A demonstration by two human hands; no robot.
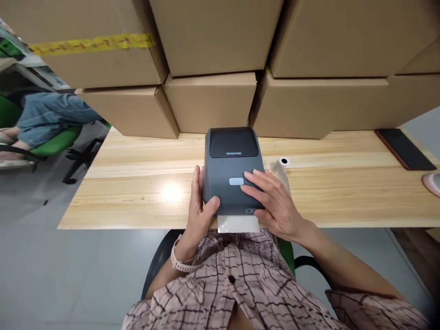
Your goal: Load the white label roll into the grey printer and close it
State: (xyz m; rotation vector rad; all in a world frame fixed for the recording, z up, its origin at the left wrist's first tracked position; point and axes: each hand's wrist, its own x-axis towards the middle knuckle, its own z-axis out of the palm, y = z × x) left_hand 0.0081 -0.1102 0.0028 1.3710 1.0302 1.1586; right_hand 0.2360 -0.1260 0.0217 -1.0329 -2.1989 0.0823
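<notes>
A dark grey label printer (pixel 223 165) with a black window and a light blue button (pixel 236 181) stands on the wooden table in front of me. From its front edge a white label strip (pixel 238 224) sticks out. My left hand (pixel 201 201) grips the printer's left front corner, thumb on top and fingers along the side. Across the right part of the lid lies my right hand (pixel 275 201), fingers stretched out and slightly spread, two fingertips beside the button. A white roll (pixel 282 169) lies just right of the printer, partly hidden by my right hand.
Large cardboard boxes (pixel 213 101) are stacked along the back of the table (pixel 137 183). At the right lie a dark phone (pixel 405 147) and a pinkish rounded object (pixel 432 183), cut off by the frame. A person in jeans (pixel 55 112) sits on a green chair at the left.
</notes>
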